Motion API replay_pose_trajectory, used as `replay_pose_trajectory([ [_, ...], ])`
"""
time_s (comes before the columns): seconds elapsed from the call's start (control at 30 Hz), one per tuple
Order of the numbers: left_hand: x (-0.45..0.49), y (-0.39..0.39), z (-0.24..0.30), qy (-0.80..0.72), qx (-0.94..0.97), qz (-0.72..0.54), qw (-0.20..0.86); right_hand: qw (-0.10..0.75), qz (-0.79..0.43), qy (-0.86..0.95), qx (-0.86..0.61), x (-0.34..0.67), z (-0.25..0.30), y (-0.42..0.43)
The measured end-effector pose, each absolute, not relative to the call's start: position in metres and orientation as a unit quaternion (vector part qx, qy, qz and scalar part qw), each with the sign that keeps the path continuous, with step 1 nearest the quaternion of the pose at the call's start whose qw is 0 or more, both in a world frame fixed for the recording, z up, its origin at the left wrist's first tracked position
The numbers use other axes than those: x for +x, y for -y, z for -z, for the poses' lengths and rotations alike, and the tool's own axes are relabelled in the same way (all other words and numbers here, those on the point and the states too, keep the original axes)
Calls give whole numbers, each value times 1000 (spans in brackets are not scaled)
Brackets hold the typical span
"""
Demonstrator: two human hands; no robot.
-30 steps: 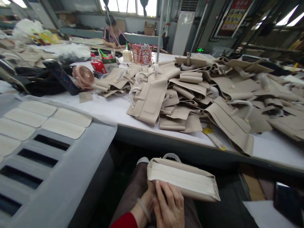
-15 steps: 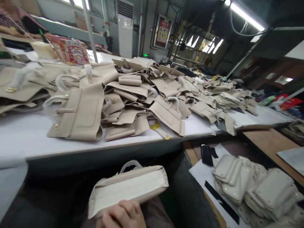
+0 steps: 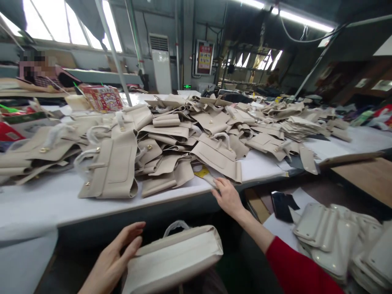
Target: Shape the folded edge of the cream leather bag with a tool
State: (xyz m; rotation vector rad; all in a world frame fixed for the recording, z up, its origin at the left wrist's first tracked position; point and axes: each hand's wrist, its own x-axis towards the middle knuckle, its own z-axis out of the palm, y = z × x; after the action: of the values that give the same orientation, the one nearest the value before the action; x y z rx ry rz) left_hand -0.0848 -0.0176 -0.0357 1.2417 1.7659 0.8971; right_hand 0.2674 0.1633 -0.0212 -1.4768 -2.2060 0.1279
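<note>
A beige handbag (image 3: 174, 257) lies on my lap with its white base turned up. Its plastic-wrapped handle (image 3: 176, 226) sticks out on the far side. My left hand (image 3: 118, 253) is beside the bag's left end, thumb and fingers apart; I cannot tell whether it touches the bag. At the table's front edge, my right hand (image 3: 228, 198) reaches out with fingers apart around the near end of a flat yellow-and-white item (image 3: 202, 173). What kind of item it is does not show clearly, and the fingers cover its end.
Beige bag pieces (image 3: 114, 167) with wrapped handles are heaped along the white table (image 3: 70, 208). Pale padded panels (image 3: 333, 232) are stacked at the lower right beside a black piece (image 3: 283, 206). A red patterned box (image 3: 102, 98) stands behind. Another person (image 3: 39, 77) sits far left.
My right hand has come into view and reached the yellow-and-white item. One hand has left the bag's near side; my left hand now shows at its left end. The view has tilted up.
</note>
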Motion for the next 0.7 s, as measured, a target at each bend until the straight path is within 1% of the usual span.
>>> replay_pose_trajectory([
  [0.1,-47,-5,17,-630,586,-302,410,189,-46,813,-549,236,27,-208],
  [0.2,-19,-22,3,-591,641,-246,424,169,-76,802,-568,221,32,-222],
  [0.3,-1,-39,-12,-554,692,-188,424,181,-148,775,-587,237,34,-205],
  [0.4,12,-61,-19,-510,716,-163,448,219,-252,714,-615,277,39,-162],
  [0.47,23,-79,-15,-475,696,-167,513,255,-338,637,-644,301,48,-123],
  [0.53,39,-98,-5,-431,645,-175,606,292,-434,525,-671,309,66,-80],
  [0.63,70,-122,15,-369,570,-150,719,348,-583,320,-661,281,101,-25],
  [0.7,93,-134,29,-322,542,-82,772,385,-662,187,-615,247,122,-3],
])
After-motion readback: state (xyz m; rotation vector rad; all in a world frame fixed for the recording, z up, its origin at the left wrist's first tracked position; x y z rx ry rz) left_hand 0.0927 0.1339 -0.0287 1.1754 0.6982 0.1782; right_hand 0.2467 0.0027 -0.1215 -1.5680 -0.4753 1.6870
